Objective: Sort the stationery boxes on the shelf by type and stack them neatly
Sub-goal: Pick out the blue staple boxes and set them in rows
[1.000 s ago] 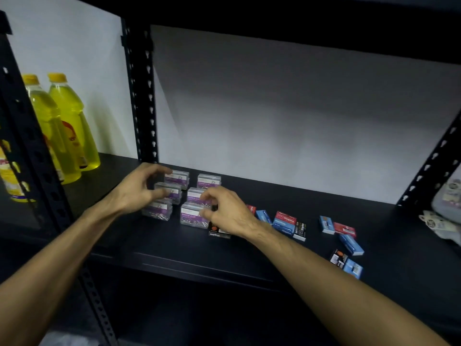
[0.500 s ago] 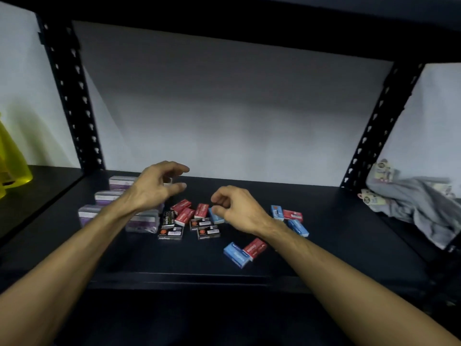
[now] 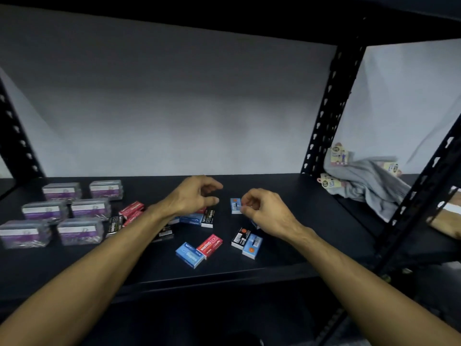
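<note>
Two hands above scattered staple boxes (image 3: 209,245), left hand (image 3: 193,196) loosely curled, empty, right hand (image 3: 264,208) curled, grasp unclear

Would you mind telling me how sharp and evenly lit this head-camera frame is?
Head view: dim overall, with the black shelf swallowing detail while the pale back wall is brightest; the clear purple-labelled boxes at left are smeared by blur; "Staples" on the red box still reads; wide-angle bending tilts the uprights.
</note>
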### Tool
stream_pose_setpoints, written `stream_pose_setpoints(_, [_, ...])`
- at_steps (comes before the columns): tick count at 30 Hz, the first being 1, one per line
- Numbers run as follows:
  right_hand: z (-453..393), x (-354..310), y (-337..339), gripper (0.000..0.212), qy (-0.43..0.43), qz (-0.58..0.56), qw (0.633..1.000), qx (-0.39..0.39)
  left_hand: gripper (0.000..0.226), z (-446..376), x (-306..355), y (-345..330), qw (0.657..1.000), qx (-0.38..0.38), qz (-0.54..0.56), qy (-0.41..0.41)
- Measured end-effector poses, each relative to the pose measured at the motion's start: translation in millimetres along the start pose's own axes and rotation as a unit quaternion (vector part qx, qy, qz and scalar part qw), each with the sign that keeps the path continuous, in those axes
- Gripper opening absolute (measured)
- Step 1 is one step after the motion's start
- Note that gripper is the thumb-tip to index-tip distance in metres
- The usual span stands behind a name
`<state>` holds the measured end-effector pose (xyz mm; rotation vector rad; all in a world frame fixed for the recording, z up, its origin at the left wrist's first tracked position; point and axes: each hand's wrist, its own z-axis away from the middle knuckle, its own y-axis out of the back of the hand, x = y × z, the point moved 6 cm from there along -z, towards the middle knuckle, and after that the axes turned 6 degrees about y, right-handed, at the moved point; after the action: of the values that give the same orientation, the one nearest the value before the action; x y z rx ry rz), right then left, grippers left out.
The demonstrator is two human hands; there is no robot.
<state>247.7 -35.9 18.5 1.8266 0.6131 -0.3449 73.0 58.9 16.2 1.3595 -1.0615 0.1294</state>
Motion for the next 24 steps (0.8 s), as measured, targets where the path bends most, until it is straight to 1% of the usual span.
stream_pose_setpoints(3, [10,21,7,0.006,-0.022,0.011,1.000,0.008,0.041,-14,7,-23,0.999,-0.022,-0.030,0.001])
stream_pose_setpoints(9, [21,48,6,0.010,-0.053,0.023,0.998,0.020,0.045,-31,9,-54,0.996,-0.043,-0.072,0.015])
stream_pose_setpoints(13, [23,56,1,0.027,-0.067,0.076,0.995,0.013,0.055,-39,8,-62,0.988,-0.050,-0.145,0.025])
stream_pose_setpoints(16, [22,58,-5,0.040,-0.069,0.118,0.991,0.003,0.056,-43,6,-65,0.979,-0.061,-0.190,0.034])
stream_pose_setpoints(19, [20,60,-8,0.043,-0.064,0.136,0.989,-0.007,0.049,-44,6,-65,0.980,-0.081,-0.175,0.043])
stream_pose_setpoints(22, [19,64,-9,0.036,-0.061,0.130,0.989,-0.026,0.041,-43,9,-64,0.988,-0.095,-0.111,0.049])
stream_pose_setpoints(24, [18,66,-8,0.033,-0.060,0.124,0.990,-0.033,0.039,-41,13,-64,0.992,-0.099,-0.070,0.043])
